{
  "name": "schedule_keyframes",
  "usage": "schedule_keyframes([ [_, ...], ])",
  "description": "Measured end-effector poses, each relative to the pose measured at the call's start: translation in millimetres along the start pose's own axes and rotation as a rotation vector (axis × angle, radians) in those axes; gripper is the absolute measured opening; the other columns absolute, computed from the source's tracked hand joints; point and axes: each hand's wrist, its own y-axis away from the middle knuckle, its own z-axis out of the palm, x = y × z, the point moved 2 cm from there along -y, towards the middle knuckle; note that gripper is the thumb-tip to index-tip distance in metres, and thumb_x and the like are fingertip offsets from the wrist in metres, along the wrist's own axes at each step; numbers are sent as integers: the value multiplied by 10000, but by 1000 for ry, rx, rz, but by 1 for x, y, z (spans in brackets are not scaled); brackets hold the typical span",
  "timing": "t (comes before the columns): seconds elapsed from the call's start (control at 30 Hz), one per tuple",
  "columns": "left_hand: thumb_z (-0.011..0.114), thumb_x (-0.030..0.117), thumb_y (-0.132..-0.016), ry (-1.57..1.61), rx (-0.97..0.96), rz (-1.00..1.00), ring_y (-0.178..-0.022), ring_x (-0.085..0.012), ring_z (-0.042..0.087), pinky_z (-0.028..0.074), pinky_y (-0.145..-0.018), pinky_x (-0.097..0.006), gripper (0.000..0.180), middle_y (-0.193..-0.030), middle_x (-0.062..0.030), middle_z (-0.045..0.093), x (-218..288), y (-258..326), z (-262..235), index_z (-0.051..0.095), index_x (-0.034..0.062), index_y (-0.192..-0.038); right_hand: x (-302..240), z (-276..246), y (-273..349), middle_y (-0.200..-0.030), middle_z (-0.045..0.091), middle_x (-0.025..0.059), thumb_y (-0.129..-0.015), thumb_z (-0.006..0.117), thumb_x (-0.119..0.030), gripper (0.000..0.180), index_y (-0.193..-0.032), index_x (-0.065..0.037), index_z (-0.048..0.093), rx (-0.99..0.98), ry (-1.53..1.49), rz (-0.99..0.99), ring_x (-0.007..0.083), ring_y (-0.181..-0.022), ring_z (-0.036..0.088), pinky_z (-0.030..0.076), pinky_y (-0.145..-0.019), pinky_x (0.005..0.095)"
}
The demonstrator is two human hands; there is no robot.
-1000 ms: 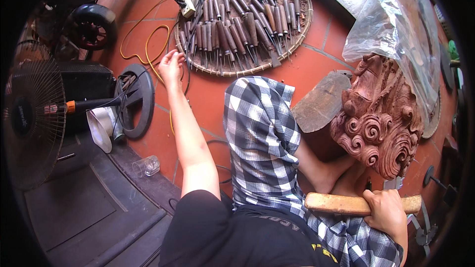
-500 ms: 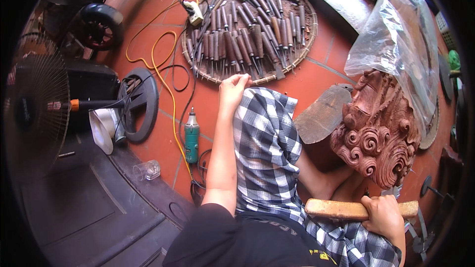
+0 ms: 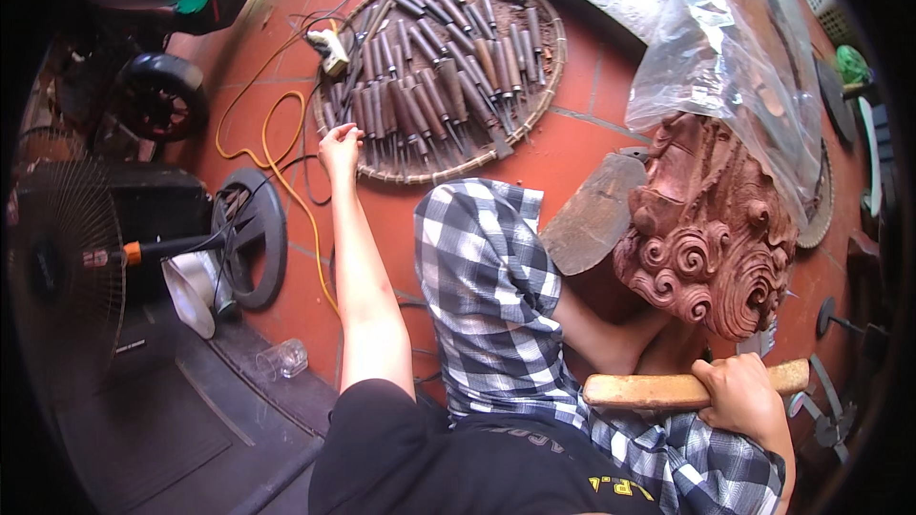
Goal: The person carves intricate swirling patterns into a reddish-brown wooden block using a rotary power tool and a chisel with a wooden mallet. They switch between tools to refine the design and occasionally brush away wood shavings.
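Note:
My left hand reaches out to the near left rim of a round woven tray. Its fingers are loosely bent with the tips a little apart, and nothing shows between them. Many wood-handled carving chisels lie in the tray, their handles mostly pointing away from me. At my right thigh, my right hand is wrapped round a long pale wooden club, held level above the checked cloth over my legs. Beyond it rises a reddish carved wood piece with swirls, its top covered by clear plastic sheeting.
A flat worn board lies between my knee and the carving. Left of my arm are a yellow cord, a power strip, a fan with its round base, and a clear glass. A wheel stands at the upper left.
My left hand has moved left and forward from beside my knee to the tray's left rim. The forearm now covers the green power tool. My right hand keeps the club nearly still.

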Motion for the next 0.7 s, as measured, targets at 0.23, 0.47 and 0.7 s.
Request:
schedule_keyframes([
  [0.23, 717, 286, -854, -147, -230, 169, -837, -219, 735, 565, -779, -333, 282, -893, -144, 755, 126, 55, 88, 760, 43, -991, 1, -2, -1, -746, 682, 136, -611, 764, -175, 334, -866, -44, 593, 42, 19, -63, 345, -741, 681, 524, -684, 440],
  [0.47, 781, 520, -717, -606, -171, 214, -1060, -334, 677, 512, -942, -429, 618, -1078, -176, 722, 124, 50, 151, 710, 39, -1097, 8, 9, 1, -770, 679, 131, -585, 765, -206, 370, -862, -58, 571, 52, -25, -35, 348, -753, 679, 519, -685, 458],
  [0.7, 803, 464, -719, -340, -32, 155, -912, -363, 712, 531, -896, -428, 552, -908, -203, 736, 82, 24, 131, 721, -2, -1003, 11, 5, 8, -780, 686, 146, -624, 771, -172, 341, -885, -39, 597, 65, -98, -24, 346, -767, 683, 524, -701, 447],
])
